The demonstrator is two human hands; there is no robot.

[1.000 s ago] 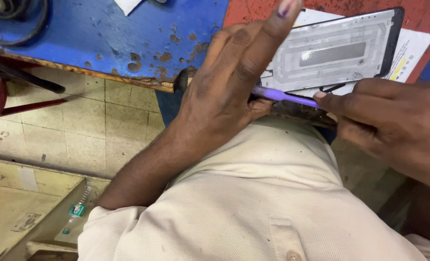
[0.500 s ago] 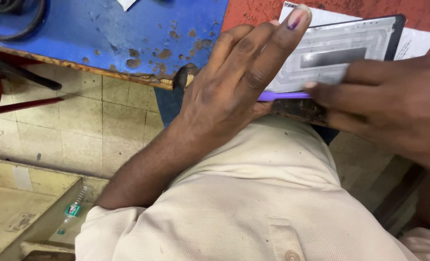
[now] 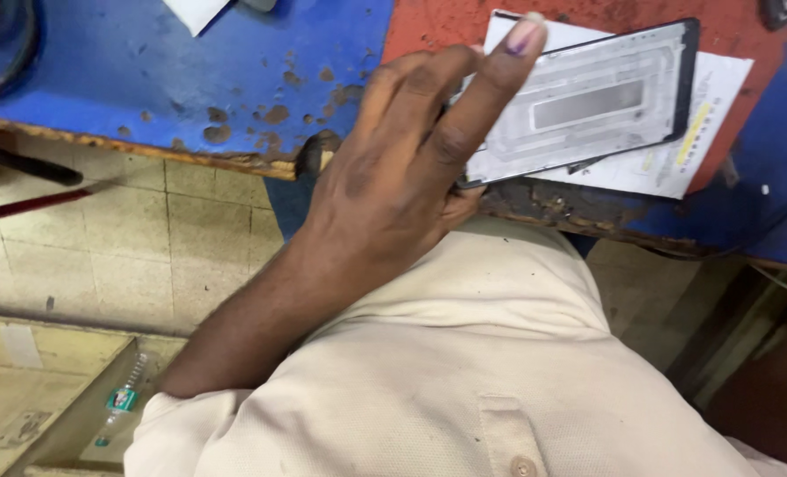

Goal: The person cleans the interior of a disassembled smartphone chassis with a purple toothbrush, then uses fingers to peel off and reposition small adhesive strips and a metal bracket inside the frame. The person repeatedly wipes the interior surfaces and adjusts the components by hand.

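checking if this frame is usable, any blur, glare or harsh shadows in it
Head view: mostly sharp, with the left hand only slightly soft at its raised fingertip; light is even and diffuse, with no hard shadows on the chipped blue-painted workbench; the flat dark-framed phone panel shows a dull pale sheen, not blown-out glare; the lower right corner falls into dark shade; the right hand is out of frame.

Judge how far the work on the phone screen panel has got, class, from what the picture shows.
Done: the screen panel lies back-up on a paper sheet at the bench edge, detached. In hand: the left hand rests on its near end. The right hand and any tool are out of view, so what remains cannot be told.
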